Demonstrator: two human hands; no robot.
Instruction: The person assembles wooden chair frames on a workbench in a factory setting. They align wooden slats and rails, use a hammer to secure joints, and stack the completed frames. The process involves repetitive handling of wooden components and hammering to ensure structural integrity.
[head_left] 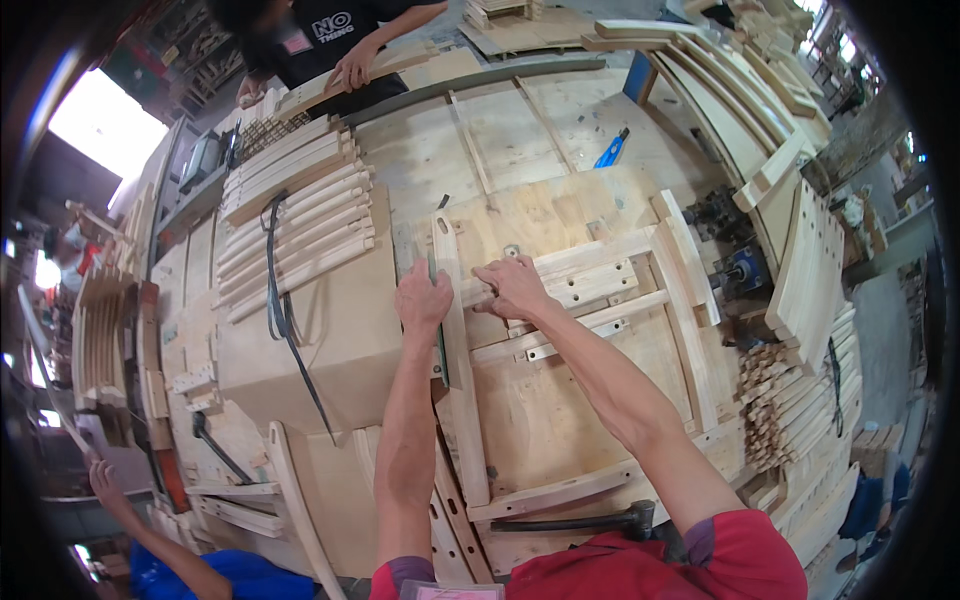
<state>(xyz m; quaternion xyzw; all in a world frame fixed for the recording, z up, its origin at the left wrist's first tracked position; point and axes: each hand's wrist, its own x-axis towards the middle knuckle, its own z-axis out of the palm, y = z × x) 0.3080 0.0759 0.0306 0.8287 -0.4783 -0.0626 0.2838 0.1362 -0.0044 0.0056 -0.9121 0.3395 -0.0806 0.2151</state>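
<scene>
Wooden upright rail (452, 330) is steadied by the left hand (423, 300), fingers closed around it; right hand (513, 287) grips the crosspiece (590, 275) to seat the joint.

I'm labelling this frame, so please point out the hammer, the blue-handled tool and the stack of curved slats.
hammer (640, 517), head view, on its dark head.
blue-handled tool (611, 149), head view, mid-handle.
stack of curved slats (300, 215), head view, middle of the top slats.

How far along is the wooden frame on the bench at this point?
Done: several cross rails already lie across the jig board. In hand: the left hand presses the long upright rail; the right hand holds a cross rail's end against it. Left: the hammer lies untouched.
</scene>
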